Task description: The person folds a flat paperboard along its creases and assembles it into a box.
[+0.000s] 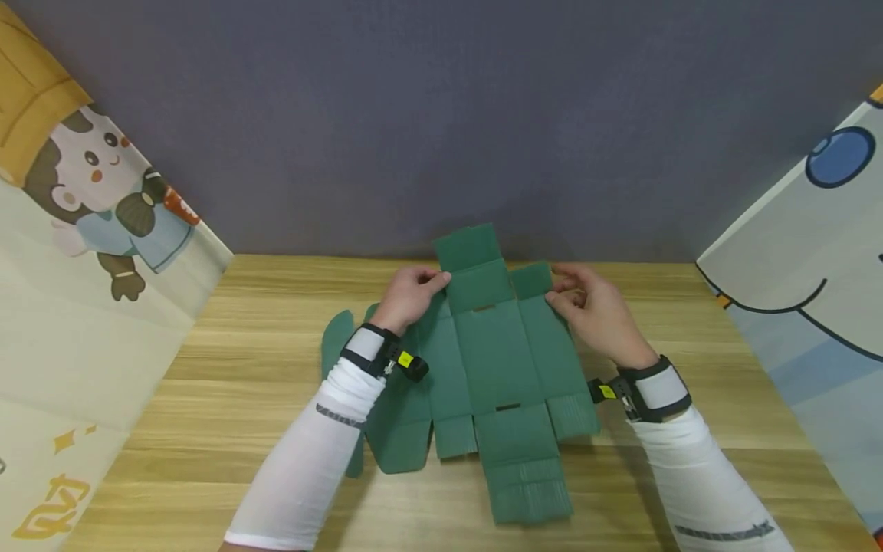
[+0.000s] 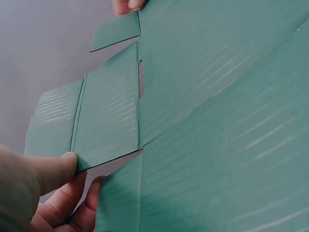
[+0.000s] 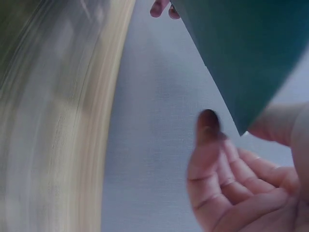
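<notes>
Seen from my head feed, the unfolded green cardboard sheet [image 1: 500,353] is held over the tabletop [image 1: 207,399], creased into panels and tabs. Its central strip gives me the clearest long axis: it runs from a far tab [image 1: 469,245] pointing at the back wall [image 1: 441,123] to a near tab [image 1: 530,498] pointing toward the wearer, with the near end slanting to the right. Two narrow slots cross that strip, one beyond the other. Side panels spread from it both ways, and rounded flaps [image 1: 336,341] point out at the far left. I can't tell whether the near end touches the wood.

On the left side, I have the left hand [image 1: 408,297] pinching the sheet beside the far part of the strip; my left wrist feed shows the thumb on one face and the fingers behind. Across from it, the right hand [image 1: 602,320] is at the far right tab. My right wrist feed puts the thumb at a corner, with the other fingers loosely bent and apart from the cardboard, so I read no pinch there.

Further out, I see white sleeves [image 1: 297,468] and wrist straps [image 1: 366,346] on both arms, and cartoon-printed side walls [image 1: 103,337] flanking the wood.
</notes>
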Motion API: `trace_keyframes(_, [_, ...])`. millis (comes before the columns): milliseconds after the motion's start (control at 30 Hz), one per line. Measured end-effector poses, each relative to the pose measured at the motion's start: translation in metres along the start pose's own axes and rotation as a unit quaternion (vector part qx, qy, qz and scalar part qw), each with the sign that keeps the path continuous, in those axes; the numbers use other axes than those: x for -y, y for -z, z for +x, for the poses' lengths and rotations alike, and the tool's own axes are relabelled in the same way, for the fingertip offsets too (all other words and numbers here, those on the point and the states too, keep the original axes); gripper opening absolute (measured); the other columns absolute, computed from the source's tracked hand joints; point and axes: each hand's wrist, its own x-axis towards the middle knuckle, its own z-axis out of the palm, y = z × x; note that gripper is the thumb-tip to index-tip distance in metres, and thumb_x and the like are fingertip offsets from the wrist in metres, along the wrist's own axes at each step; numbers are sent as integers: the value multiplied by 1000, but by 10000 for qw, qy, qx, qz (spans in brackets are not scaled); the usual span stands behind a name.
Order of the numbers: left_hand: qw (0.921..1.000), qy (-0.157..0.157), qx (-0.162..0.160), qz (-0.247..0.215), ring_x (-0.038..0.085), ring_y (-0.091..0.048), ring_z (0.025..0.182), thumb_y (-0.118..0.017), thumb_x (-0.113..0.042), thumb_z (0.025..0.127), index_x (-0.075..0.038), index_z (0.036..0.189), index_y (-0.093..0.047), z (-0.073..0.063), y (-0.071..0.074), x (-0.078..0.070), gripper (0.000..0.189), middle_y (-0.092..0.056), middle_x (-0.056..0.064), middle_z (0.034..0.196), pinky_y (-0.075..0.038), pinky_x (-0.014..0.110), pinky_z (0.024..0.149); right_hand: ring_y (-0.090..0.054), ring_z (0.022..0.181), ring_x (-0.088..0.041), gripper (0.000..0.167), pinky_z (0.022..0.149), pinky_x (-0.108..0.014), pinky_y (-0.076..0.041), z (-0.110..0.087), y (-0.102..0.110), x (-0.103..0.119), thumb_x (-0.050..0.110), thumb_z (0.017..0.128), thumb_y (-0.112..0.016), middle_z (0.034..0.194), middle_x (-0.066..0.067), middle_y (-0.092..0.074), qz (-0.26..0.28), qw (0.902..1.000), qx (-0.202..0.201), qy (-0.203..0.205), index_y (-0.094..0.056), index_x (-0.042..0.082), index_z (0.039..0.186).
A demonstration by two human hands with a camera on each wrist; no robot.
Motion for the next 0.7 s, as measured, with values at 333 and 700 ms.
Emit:
trace_keyframes(333, [9992,-38,-363,-178,23,-51,84,-57,-36,97,-9,107,-66,-5,14,-1,30,-60,7,102,-44,37,71,-67,86,-24,55,70,-35,-58,-14,8,-7,36,97,-58,114,-16,-61,446,9906,1153,-592,-44,5,140])
trace_keyframes(700, [9962,-193,-791,-308,21,-49,81,-57,-32,98,-6,104,-68,-5,16,0,29,-60,7,97,-42,33,70,-63,90,-21,51,69,-30,-53,-12,-7,-21,43,97,-55,109,-10,-67,-130,9904,1225,-623,-54,6,132])
